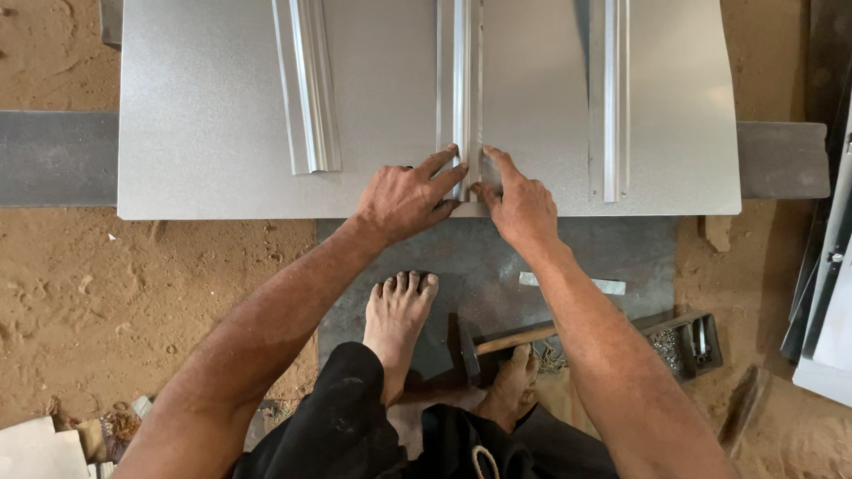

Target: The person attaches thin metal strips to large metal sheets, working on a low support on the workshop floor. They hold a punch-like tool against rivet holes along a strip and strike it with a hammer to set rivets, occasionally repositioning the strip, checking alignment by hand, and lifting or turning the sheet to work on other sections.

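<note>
Fingers (441,166) of the left hand (404,200) are spreading flat, pressing the near end of the middle metal strip (460,89); right hand (524,208) fingers are pinching the same end from the other side. Strip is lying at frame centre on the metal sheet (204,106), between two more strips left (306,89) and right (609,98). Looks like the aligning step; next move probably calls for holding the strip steady and square. Hammer (506,341) is lying below, beside the bare feet (399,315).
</note>
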